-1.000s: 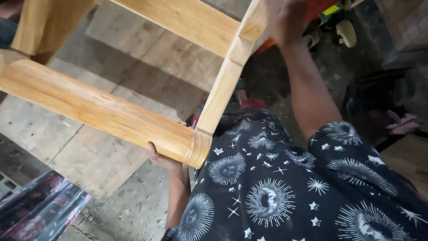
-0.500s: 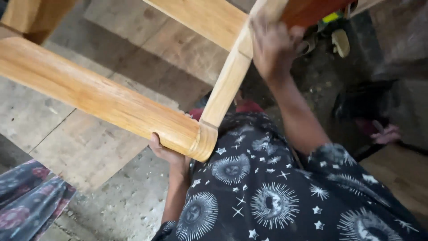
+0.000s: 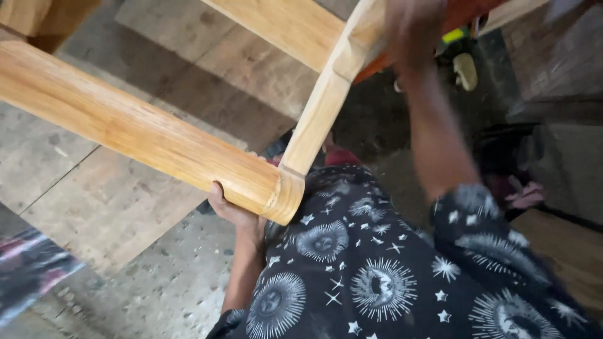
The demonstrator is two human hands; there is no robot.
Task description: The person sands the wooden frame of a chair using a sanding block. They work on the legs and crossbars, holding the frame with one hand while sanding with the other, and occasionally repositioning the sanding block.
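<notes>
A wooden furniture frame (image 3: 144, 135) fills the upper half of the view. Its thick rounded leg runs from nine o'clock down to a cut end near the centre, and its far end is cut off by the left edge. A slimmer rail (image 3: 317, 119) rises from that end towards twelve o'clock, where it meets a flat board (image 3: 282, 22) cut off by the top edge. Below the leg, from seven to nine o'clock, bare concrete floor (image 3: 144, 276) lies open. The space between leg, rail and board is also open, showing floor slabs.

From four to six o'clock a dark shirt with sun and star prints (image 3: 377, 276) blocks whatever lies underneath. The left hand (image 3: 235, 210) is clasped around the underside of the leg's end, fingers curled up behind the wood and mostly hidden. The right hand (image 3: 411, 28), at one o'clock, is smeared by motion blur against the rail's top; whether it grips cannot be told. An orange thing (image 3: 468, 12) behind it is indistinct.
</notes>
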